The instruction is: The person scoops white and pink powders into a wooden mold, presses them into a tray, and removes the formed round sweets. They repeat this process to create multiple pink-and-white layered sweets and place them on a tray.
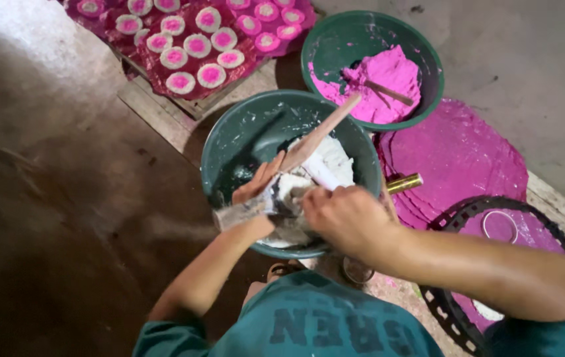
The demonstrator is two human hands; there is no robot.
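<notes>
Bare concrete floor (534, 59), pink-stained mat. Over the big green basin (229, 142) of white paste (329, 165), the left hand (256, 188) clamps a paste-caked mould (246, 210) and the right hand (345, 215) grips a wooden paddle (319, 132); looks like mid-filling, so pressing paste in evenly comes next.

Brown floor (64, 218), two green bowls (229, 142), pink sheet (461, 155), tray of pink-white discs (163, 82)

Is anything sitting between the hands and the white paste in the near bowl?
Nothing visible. The left hand and right hand are already over the near green bowl, holding a small paste-coated mould over the white paste. A wooden stick leans across the bowl, above the hands.
</notes>
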